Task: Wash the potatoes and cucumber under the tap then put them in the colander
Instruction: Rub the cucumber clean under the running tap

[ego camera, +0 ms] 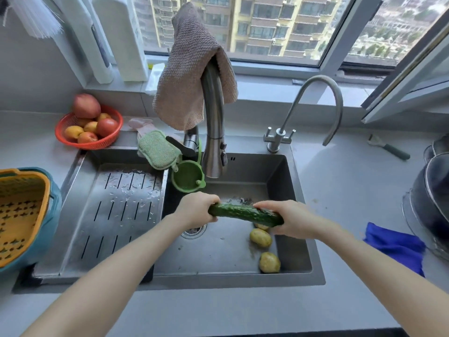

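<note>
Both hands grip the cucumber (245, 213) mid-frame, just below the tap (215, 152): left hand (198, 210) curled round one end, right hand (289, 218) round the other. Potatoes (261, 237) sit in the sink (286, 181), lower right; colander (21, 210) at far left.

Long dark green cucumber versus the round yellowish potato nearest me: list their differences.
The cucumber is long, dark green, bumpy; the potato is rounded, yellow-brown. The left hand and right hand grip the cucumber's ends; the potato lies on the grey steel sink's floor. Both are over that sink.
</note>
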`<state>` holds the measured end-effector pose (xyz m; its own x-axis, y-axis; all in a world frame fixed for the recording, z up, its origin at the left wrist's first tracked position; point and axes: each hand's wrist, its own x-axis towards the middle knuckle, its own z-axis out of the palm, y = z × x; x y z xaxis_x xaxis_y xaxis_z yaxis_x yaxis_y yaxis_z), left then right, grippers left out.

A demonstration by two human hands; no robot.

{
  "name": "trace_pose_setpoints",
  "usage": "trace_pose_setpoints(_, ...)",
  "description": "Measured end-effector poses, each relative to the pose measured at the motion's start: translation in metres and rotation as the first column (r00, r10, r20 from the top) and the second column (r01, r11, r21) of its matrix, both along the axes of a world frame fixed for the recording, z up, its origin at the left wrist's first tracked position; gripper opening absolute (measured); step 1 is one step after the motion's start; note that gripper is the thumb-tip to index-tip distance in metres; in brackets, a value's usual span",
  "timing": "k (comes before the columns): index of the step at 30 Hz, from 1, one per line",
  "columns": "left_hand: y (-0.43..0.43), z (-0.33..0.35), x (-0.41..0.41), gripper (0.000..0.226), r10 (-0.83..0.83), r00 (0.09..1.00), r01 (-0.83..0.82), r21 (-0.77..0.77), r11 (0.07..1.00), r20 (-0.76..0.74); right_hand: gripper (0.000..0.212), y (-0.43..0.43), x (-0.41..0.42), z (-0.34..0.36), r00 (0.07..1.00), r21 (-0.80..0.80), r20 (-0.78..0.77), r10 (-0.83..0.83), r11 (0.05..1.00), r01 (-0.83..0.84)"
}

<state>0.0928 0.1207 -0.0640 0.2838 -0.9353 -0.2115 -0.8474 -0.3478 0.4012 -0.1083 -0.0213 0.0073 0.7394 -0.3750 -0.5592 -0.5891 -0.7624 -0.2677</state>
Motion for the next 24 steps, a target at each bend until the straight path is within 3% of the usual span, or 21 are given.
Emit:
trace_pose_setpoints(2,-0.002,0.004,-0.013,0.027,0.023,0.989,-0.023,-0.008,1.0,0.147,0.054,0.005,-0.009,-0.031,0.998,-0.167,0.03,-0.057,0.984,0.061)
trace_pose_setpoints(3,-0.003,0.006,-0.02,0.026,0.024,0.979,-0.021,-0.019,1.0,0.202,0.052,0.008,-0.013,-0.045,0.983,-0.194,0.139,-0.12,0.97,0.146)
trace_pose_setpoints(5,-0.002,0.013,-0.03,0.024,0.04,0.963,-0.025,-0.059,0.998,0.265,0.049,0.013,-0.02,-0.068,0.91,-0.143,0.366,-0.193,0.955,0.26)
trace_pose_setpoints(6,0.0,0.017,-0.032,0.024,0.044,0.959,-0.028,-0.061,0.998,0.282,0.046,0.015,-0.021,-0.077,0.902,-0.11,0.384,-0.199,0.96,0.258)
trace_pose_setpoints(9,0.013,0.027,-0.033,0.022,0.035,0.962,-0.044,0.025,0.999,0.271,0.036,0.025,-0.016,-0.092,0.953,-0.078,0.26,-0.153,0.981,0.179)
trace_pose_setpoints(13,0.048,0.045,-0.015,0.022,0.31,0.932,-0.31,-0.027,0.95,0.188,0.047,0.042,0.012,-0.087,0.834,0.011,0.51,-0.209,0.972,0.237)
trace_pose_setpoints(18,0.128,0.078,0.034,0.022,0.558,0.815,-0.55,-0.094,0.83,0.156,0.042,0.085,0.083,-0.057,0.773,0.172,0.612,-0.165,0.982,0.073)
trace_pose_setpoints(24,0.235,0.107,0.109,0.031,0.749,0.65,-0.749,-0.063,0.66,0.124,0.039,0.166,0.191,-0.014,0.717,0.114,0.695,0.06,0.975,-0.193)
